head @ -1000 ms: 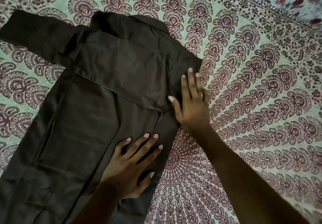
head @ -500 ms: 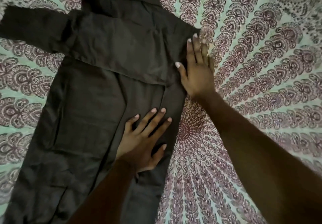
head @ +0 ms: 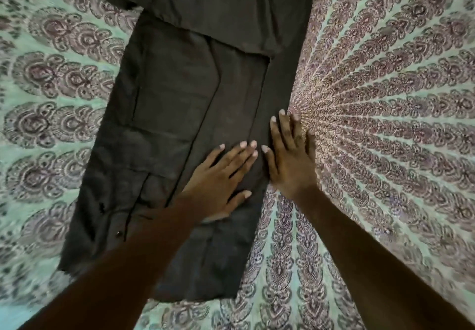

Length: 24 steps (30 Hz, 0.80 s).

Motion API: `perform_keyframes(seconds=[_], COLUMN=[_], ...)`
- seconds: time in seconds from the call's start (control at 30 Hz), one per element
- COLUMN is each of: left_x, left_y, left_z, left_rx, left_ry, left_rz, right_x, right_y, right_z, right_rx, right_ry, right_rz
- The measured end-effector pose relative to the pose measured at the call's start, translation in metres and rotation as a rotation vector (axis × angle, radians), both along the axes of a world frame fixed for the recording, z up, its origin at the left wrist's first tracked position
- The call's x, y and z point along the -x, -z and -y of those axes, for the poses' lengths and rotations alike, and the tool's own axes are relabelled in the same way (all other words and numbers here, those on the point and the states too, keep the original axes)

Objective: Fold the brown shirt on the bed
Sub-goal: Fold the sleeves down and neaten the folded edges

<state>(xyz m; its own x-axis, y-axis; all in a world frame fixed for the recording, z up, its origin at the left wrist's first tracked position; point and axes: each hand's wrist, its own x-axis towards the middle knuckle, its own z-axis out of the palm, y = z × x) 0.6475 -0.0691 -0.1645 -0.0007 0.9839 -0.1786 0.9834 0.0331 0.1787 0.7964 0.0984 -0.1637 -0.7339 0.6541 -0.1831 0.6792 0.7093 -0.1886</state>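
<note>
The brown shirt point(head: 167, 114) is lying spread flat on the bed point(head: 385, 124), which is wearing a pale green cover printed with maroon fan shapes. Both grips are resting on the lower half of the garment, side by side, with the right one's thumb lying just beside the left one's fingertips.

The left grip point(head: 221, 178) is pressing palm-down on the cloth with its fingers point(head: 243, 150) straight and slightly spread, holding nothing. Cloth is showing on every side of it.

The right grip point(head: 290, 162) is lying flat, with its fingers point(head: 282, 124) straight and close together, pinching nothing. Its thumb side is sitting on the shirt's long right edge, while its little-finger side is resting on the bare cover.

Ahead of the right grip's fingertips, that edge is running straight away from the person as a narrow folded-in strip. Further ahead of both grips, a sleeve point(head: 218, 3) is lying folded across the top of the shirt, its lower border slanting down toward the right grip's side. To the outer side of the left grip, the rest of the shirt is stretching out with creases and seams across it. Behind both wrists, the hem point(head: 205, 296) is showing as a straight line between the two forearms.
</note>
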Motion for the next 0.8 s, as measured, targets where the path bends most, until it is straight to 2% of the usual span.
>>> perform_keyframes(seconds=[0.17, 0.3, 0.4, 0.47, 0.53, 0.63, 0.8], left_x=[-0.025, -0.033, -0.03, -0.026, -0.021, -0.015, -0.019], left_y=[-0.005, -0.013, -0.021, -0.023, -0.02, -0.008, -0.012], left_z=[0.094, 0.138, 0.131, 0.111, 0.096, 0.1, 0.13], left_rx=[0.045, 0.066, 0.019, -0.022, -0.006, 0.052, 0.094], left_ry=[0.06, 0.078, 0.001, -0.047, 0.013, 0.181, 0.198], left_rz=[0.026, 0.031, 0.03, 0.028, 0.024, 0.038, 0.071], right_x=[-0.039, -0.07, -0.077, -0.071, -0.065, -0.071, -0.104], right_y=[-0.004, -0.014, -0.019, -0.018, -0.014, -0.008, -0.016], right_z=[0.085, 0.145, 0.152, 0.141, 0.135, 0.152, 0.204], right_rx=[0.017, 0.058, 0.074, 0.059, 0.047, 0.008, 0.033], right_ry=[-0.052, -0.166, -0.224, -0.163, -0.086, -0.128, -0.242], right_rz=[0.042, 0.095, 0.063, 0.018, 0.011, 0.043, 0.066])
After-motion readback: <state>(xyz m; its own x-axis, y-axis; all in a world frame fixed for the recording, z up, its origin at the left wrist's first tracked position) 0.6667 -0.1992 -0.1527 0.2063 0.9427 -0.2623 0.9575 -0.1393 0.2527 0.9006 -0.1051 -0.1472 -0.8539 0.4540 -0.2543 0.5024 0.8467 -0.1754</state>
